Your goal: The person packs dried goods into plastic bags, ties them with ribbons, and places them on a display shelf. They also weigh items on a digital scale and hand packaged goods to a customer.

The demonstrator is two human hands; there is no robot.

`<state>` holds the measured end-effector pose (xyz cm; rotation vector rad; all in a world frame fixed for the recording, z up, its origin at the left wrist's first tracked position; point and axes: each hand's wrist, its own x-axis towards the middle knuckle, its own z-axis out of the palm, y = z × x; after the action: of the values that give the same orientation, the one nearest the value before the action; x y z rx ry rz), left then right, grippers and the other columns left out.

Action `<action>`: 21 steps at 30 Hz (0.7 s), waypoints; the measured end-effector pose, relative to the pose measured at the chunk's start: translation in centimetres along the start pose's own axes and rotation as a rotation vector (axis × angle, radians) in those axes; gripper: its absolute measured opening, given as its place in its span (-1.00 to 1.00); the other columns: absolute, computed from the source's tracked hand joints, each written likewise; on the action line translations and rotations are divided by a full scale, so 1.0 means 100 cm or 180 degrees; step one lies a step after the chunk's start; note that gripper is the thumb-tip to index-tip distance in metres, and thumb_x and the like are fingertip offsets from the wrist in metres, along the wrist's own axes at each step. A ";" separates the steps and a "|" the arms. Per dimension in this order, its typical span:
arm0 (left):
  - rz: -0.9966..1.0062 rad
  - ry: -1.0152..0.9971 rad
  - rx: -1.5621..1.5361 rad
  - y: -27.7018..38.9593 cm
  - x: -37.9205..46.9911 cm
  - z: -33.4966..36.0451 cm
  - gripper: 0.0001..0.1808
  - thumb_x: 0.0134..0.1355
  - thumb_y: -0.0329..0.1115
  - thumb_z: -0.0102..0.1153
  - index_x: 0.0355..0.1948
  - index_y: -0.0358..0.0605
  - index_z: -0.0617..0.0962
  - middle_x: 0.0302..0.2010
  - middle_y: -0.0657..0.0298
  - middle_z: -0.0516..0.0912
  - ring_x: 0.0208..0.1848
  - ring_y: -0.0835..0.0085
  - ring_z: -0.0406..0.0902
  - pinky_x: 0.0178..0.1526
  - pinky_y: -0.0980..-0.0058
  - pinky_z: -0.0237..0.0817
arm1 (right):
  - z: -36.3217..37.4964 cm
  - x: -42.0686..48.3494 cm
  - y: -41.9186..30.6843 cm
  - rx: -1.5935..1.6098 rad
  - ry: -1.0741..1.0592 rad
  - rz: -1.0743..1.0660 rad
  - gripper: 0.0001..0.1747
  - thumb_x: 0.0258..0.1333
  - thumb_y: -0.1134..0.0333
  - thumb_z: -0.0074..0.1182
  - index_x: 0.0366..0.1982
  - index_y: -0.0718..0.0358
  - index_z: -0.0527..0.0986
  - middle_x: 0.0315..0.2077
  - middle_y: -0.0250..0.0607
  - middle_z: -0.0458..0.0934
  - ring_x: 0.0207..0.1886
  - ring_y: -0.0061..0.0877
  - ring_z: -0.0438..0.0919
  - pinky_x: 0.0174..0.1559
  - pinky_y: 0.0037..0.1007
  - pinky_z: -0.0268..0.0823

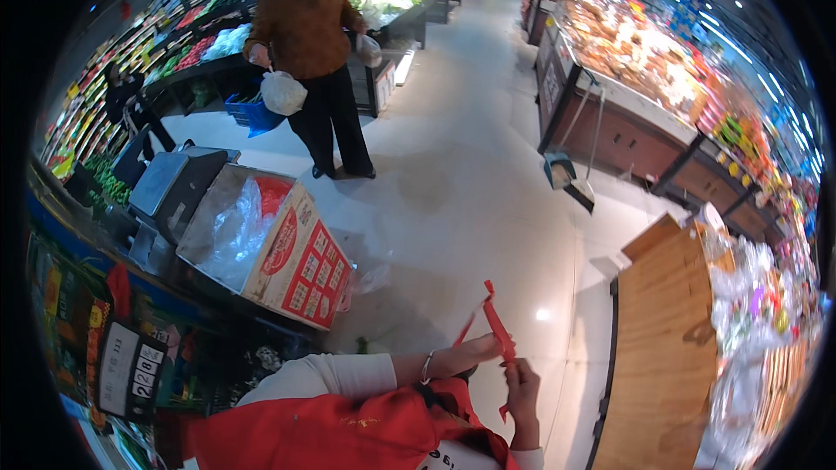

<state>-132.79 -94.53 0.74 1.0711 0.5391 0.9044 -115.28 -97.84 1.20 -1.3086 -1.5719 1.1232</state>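
Observation:
A red ribbon-like strip (pixel 498 326) stretches between my two hands, in front of my red apron (pixel 313 431). My left hand (pixel 482 347), with a bracelet at the wrist, grips the strip along its middle. Just below, my right hand (pixel 524 386) pinches it with bent fingers. One end sticks up above the hands. A thinner length hangs off to the left, and another tail shows below my right fingers. Whether the strip joins the apron cannot be made out.
A carton (pixel 294 261) of clear and red plastic bags stands at left beside a scale (pixel 179 186). Ahead stands a person (pixel 304 32) carrying bags and a blue basket (pixel 251 114). A dustpan (pixel 560 170) and a wooden counter (pixel 659 346) are to the right.

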 end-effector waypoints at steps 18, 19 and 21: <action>0.0887 0.0788 -0.1945 0.111 0.535 -0.121 -0.70 0.37 -0.24 -0.22 -0.55 -0.01 0.24 -0.61 0.42 0.11 -0.56 0.57 0.06 -0.14 0.45 0.17 | -0.209 0.447 0.044 0.1666 -0.0341 0.0812 -0.63 0.26 0.08 -0.16 -0.15 0.23 0.42 -0.41 -0.26 0.51 -0.35 -0.49 0.46 -0.18 -0.49 0.29; 0.0612 0.0481 -0.1966 0.110 0.570 -0.114 -0.69 0.38 -0.22 -0.24 -0.54 -0.01 0.24 -0.61 0.41 0.11 -0.55 0.56 0.06 -0.14 0.44 0.17 | -0.220 0.465 0.048 0.2607 -0.0798 0.1395 -0.56 0.28 -0.01 -0.21 -0.09 0.19 0.40 -0.37 -0.28 0.52 -0.32 -0.49 0.47 -0.17 -0.51 0.28; 0.0189 0.0006 -0.1860 0.112 0.633 -0.102 -0.67 0.39 -0.17 -0.28 -0.54 0.00 0.24 -0.61 0.41 0.10 -0.54 0.55 0.07 -0.12 0.43 0.17 | -0.240 0.529 0.057 0.4436 -0.0377 0.0608 -0.49 0.27 -0.07 -0.24 0.01 0.17 0.36 -0.30 -0.28 0.51 -0.27 -0.50 0.47 -0.16 -0.53 0.28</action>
<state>-110.23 -34.09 9.42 0.5565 0.2177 1.0313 -99.39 -41.73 4.52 -0.4035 -0.3874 1.8788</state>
